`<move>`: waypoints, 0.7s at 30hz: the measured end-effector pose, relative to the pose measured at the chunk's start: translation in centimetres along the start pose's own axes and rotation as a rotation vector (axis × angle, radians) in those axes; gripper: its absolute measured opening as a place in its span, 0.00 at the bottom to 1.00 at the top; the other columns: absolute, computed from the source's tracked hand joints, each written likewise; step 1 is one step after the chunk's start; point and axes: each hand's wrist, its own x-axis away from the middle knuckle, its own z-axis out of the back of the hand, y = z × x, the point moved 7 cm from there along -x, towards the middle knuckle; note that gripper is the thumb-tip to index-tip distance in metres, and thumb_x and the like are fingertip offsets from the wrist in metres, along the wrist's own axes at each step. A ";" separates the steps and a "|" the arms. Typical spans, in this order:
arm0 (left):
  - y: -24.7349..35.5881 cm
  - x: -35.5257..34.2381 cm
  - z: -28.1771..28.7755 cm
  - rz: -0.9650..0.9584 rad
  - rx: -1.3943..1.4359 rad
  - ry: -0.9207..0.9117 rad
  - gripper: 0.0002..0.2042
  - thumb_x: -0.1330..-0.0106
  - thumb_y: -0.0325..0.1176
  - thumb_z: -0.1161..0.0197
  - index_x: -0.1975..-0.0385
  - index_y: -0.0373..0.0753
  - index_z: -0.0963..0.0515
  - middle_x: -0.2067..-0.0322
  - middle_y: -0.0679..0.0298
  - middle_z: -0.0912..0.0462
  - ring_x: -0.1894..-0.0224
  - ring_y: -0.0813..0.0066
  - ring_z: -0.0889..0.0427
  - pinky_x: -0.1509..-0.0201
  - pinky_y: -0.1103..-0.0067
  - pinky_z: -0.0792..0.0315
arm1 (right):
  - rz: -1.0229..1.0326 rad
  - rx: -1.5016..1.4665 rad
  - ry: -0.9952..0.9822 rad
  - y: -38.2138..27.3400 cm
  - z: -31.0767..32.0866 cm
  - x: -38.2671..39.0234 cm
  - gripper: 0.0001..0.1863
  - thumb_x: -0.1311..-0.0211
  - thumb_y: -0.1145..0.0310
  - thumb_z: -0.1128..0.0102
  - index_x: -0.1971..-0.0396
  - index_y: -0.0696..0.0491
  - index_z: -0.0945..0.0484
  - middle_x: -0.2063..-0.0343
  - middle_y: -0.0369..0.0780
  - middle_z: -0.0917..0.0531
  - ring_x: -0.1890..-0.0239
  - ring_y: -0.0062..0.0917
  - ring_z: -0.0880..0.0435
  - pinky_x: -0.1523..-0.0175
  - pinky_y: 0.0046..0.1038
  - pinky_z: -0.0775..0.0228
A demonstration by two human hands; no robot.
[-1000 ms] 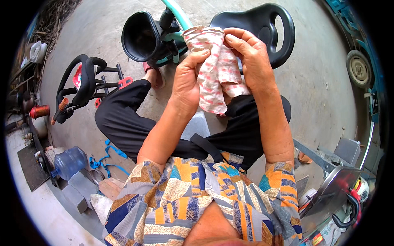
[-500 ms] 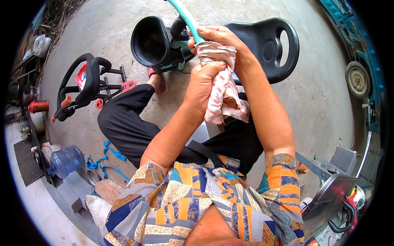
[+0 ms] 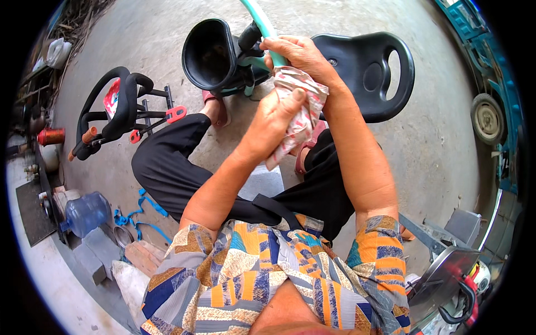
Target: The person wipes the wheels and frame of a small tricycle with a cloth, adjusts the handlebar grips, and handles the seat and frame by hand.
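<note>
A turquoise curved tube [image 3: 260, 18] rises from between my hands toward the top edge. My right hand [image 3: 304, 58] is closed round its lower part, just above a white cloth with a pink-red pattern [image 3: 304, 103]. The cloth is bunched about the tube's lower end, so that end is hidden. My left hand [image 3: 276, 118] grips the cloth, thumb laid along its front. Left of the tube is a black tub-shaped plastic part [image 3: 209, 56] with turquoise tubing beside it. Beyond my right wrist lies a black moulded seat [image 3: 373, 75] with a slot near its right edge.
On the floor at left stands a black foam-padded frame [image 3: 124, 100] with red end pieces. Below it are a blue water jug [image 3: 87, 214], a blue strap [image 3: 142, 215] and grey blocks [image 3: 95, 254]. A wheel [image 3: 487, 118] shows at far right, a metal panel [image 3: 444, 279] at lower right.
My left hand and the cloth have shifted lower and slightly left relative to my right hand. The cloth's loose lower end is gathered closer. My right hand stays on the tube.
</note>
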 end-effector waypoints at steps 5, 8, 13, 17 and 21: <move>0.9 -0.3 2.3 -0.050 -0.516 -0.064 0.21 0.28 0.49 0.54 0.64 0.33 0.27 0.79 0.65 0.22 0.79 0.81 0.26 0.73 0.83 0.30 | 0.056 0.067 0.023 0.1 -0.2 -0.2 0.15 0.41 0.59 0.38 0.64 0.57 0.21 0.78 0.34 0.21 0.78 0.12 0.25 0.74 0.15 0.33; 2.4 0.5 1.8 -0.175 -0.894 0.015 0.17 0.31 0.43 0.48 0.69 0.31 0.28 0.81 0.52 0.22 0.79 0.63 0.19 0.76 0.74 0.27 | 0.069 0.103 0.070 -0.1 0.0 -0.2 0.15 0.41 0.59 0.38 0.65 0.57 0.22 0.79 0.33 0.22 0.79 0.13 0.26 0.75 0.15 0.34; 2.9 4.5 -1.5 -0.388 -1.315 0.172 0.27 0.35 0.43 0.42 0.52 0.20 0.34 0.84 0.47 0.25 0.83 0.50 0.22 0.81 0.66 0.30 | 0.083 0.185 0.111 -0.2 0.0 -0.5 0.15 0.40 0.59 0.40 0.67 0.58 0.22 0.82 0.33 0.24 0.82 0.13 0.29 0.74 0.16 0.37; -0.8 6.8 -0.6 -0.343 -1.037 -0.002 0.25 0.37 0.35 0.42 0.47 0.21 0.34 0.77 0.49 0.21 0.79 0.61 0.19 0.75 0.72 0.26 | 0.077 0.139 0.105 -0.5 -0.2 -0.3 0.17 0.40 0.58 0.40 0.66 0.58 0.23 0.84 0.34 0.25 0.82 0.14 0.30 0.74 0.16 0.38; 1.4 7.9 8.0 -0.421 -0.641 0.274 0.14 0.35 0.29 0.48 0.54 0.29 0.25 0.68 0.57 0.18 0.72 0.75 0.19 0.68 0.80 0.25 | 0.096 0.138 0.092 -0.5 -0.1 0.0 0.17 0.40 0.58 0.41 0.65 0.59 0.23 0.83 0.34 0.25 0.82 0.15 0.30 0.74 0.17 0.39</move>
